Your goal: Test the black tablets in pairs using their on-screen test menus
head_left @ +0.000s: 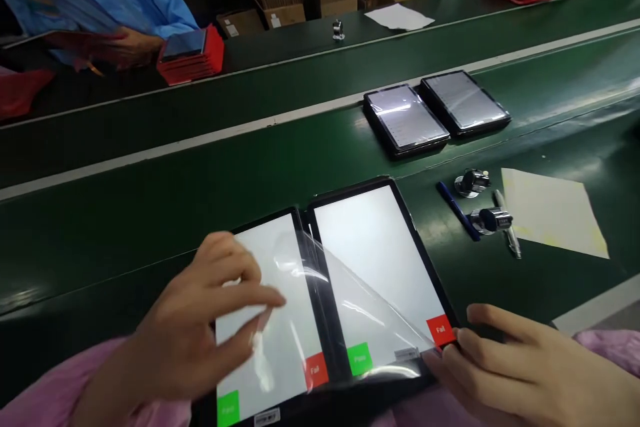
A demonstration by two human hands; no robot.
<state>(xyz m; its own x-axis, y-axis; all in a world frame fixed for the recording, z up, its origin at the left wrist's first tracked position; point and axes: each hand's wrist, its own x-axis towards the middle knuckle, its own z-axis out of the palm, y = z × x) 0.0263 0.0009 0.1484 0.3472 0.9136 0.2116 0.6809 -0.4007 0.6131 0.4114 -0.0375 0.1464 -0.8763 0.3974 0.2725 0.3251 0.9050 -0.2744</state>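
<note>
Two tablets lie side by side at the near edge, both with white lit screens showing green and red buttons: the left tablet (280, 320) and the right tablet (380, 260). A clear protective film (370, 320) is peeled partway up over the right tablet, its loose corner reaching toward the left one. My left hand (200, 327) hovers over the left tablet's screen, fingers curled and pointing right near the film's raised edge. My right hand (515, 367) pinches the film's lower right corner by the right tablet's red button.
Two more lit tablets (435, 113) rest farther back on the green conveyor belt (150, 207). A blue pen (457, 210), two metal knobs (480, 200), a silver pen and a paper sheet (550, 210) lie to the right. A person in blue handles red cases (193, 53) at the far left.
</note>
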